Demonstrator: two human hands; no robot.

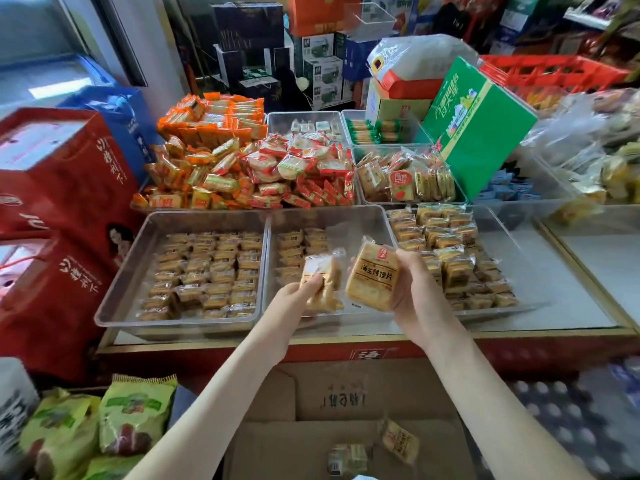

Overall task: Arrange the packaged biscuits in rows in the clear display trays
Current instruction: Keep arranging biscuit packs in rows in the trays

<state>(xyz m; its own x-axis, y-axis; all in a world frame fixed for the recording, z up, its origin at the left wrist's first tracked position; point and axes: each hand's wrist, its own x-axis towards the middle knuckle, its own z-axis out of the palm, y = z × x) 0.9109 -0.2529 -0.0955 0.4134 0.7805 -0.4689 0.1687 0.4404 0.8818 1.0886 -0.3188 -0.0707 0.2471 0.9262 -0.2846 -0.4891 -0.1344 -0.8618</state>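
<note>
My left hand (298, 296) grips a clear biscuit pack (323, 280) over the middle clear tray (346, 220). My right hand (415, 289) holds a second biscuit pack (372, 277) with its printed face toward me, just right of the first. The middle tray has short rows of packs (299, 252) at its left side. Neat rows of packs fill the left tray (145, 237). The right tray (540, 271) holds several packs (453, 258), laid less evenly. Two loose packs (398, 441) lie in the cardboard box (346, 403) below my arms.
Behind the trays lie heaps of orange and red snack packs (242, 168) and smaller clear bins (405, 174). A green carton (481, 129) leans at the back right. Red gift boxes (59, 188) stand to the left. Green bags (135, 414) sit at bottom left.
</note>
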